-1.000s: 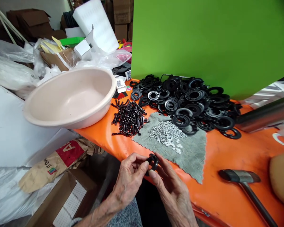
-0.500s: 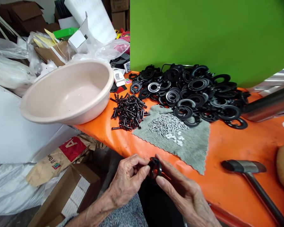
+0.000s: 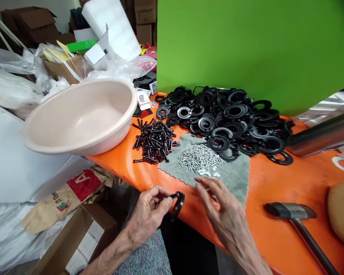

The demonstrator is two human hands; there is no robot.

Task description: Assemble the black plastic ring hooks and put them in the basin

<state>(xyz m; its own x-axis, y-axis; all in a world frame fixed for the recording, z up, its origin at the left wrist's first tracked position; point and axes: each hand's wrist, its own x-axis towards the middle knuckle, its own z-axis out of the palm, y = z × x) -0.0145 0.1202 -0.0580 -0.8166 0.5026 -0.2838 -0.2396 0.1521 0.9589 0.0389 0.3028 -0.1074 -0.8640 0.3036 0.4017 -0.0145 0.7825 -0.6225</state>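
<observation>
My left hand [image 3: 150,212] pinches a black plastic ring [image 3: 177,204] at the near edge of the orange table [image 3: 275,187]. My right hand [image 3: 222,208] has left the ring and reaches over the grey cloth [image 3: 235,177], fingers spread, just short of a heap of small silver screws [image 3: 200,159]. A pile of black pins [image 3: 154,141] lies left of the cloth. A big heap of black rings [image 3: 229,122] lies behind it.
A pink basin [image 3: 80,116] sits at the table's left end. A hammer [image 3: 299,219] lies at the right, a metal tube [image 3: 321,137] beyond it. A green board [image 3: 252,46] stands behind. Cardboard boxes [image 3: 74,244] and bags fill the floor at left.
My right hand let go of the black ring and moved forward onto the grey cloth towards the screws. My left hand kept the ring and turned it edge-on.
</observation>
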